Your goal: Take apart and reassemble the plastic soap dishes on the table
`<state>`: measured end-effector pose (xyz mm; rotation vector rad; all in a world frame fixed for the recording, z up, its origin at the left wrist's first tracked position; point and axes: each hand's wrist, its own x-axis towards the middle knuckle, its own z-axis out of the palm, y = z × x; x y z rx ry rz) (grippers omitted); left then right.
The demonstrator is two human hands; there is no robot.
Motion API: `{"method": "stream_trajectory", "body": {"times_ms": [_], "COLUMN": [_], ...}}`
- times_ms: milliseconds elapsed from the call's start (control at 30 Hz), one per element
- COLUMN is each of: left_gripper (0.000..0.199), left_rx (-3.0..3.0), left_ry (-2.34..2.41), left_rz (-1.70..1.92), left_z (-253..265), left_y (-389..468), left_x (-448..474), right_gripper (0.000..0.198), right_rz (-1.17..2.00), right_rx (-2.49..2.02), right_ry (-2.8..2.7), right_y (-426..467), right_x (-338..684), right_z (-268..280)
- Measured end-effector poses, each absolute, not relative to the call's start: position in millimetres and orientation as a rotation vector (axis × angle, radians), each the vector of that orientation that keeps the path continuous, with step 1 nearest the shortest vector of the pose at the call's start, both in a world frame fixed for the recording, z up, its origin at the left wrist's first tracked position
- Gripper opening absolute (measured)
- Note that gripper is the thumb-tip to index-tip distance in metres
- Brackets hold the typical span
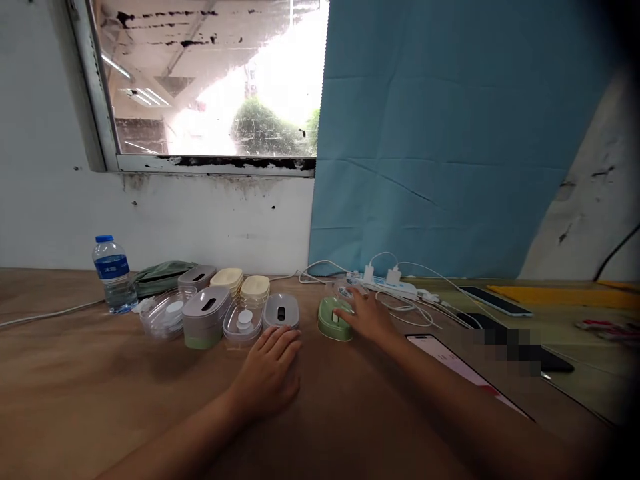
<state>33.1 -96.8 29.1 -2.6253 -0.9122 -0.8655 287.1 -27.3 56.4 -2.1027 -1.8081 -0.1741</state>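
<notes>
My left hand [273,367] rests with fingers stretched out, its fingertips by the near edge of a grey oval lid [289,308] with a dark slot. My right hand [369,315] is spread over a green oval lid-like piece [327,327]. One finger touches or hovers at the pale slot on its top, and the other fingers reach towards a clear plastic piece [340,289] behind it. Left of my left hand stand a clear container with a white round knob [245,321], a grey-and-green container [203,321] and stacked cream pieces [255,288].
Clear plastic parts [167,313], a green pouch [160,277] and a water bottle [113,277] are at the left. A white power strip [400,287] with cables lies behind my right hand. A lit phone [457,367] lies beside my right forearm, with dark devices [495,301] beyond.
</notes>
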Motion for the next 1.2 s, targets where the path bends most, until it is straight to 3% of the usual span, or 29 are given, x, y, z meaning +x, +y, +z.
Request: {"method": "stream_trajectory", "body": {"times_ms": [267,500,667,1000,1200], "left_gripper": [0.026,0.021,0.02,0.017,0.026], "left_rx": [-2.604,-2.575,-2.557,-2.662,-2.795], "left_ry": [-0.981,-1.038,-1.059,-0.906,-0.952], "left_rz": [-0.924,-1.006,-1.062,-1.012,-1.218], "left_z": [27.5,33.8,32.1,32.6,55.4], "left_y": [-98.4,-96.0,-90.6,-96.4,-112.9], "left_x": [18.1,3.5,1.7,11.2,35.7], "right_gripper": [0.067,0.085,0.082,0.049,0.051], "right_rz": [0.054,0.169,0.122,0.174,0.572], "right_rx": [-2.427,-2.46,-2.333,-1.942,-1.392], "right_ry": [-1.636,-1.597,-1.722,-1.996,-1.684], "right_y": [7.9,12.4,-4.9,-102.4,-123.3], "right_x": [240.3,234.0,251.0,288.3,272.5], "right_z": [55.7,50.4,44.3,46.8,56.7]}}
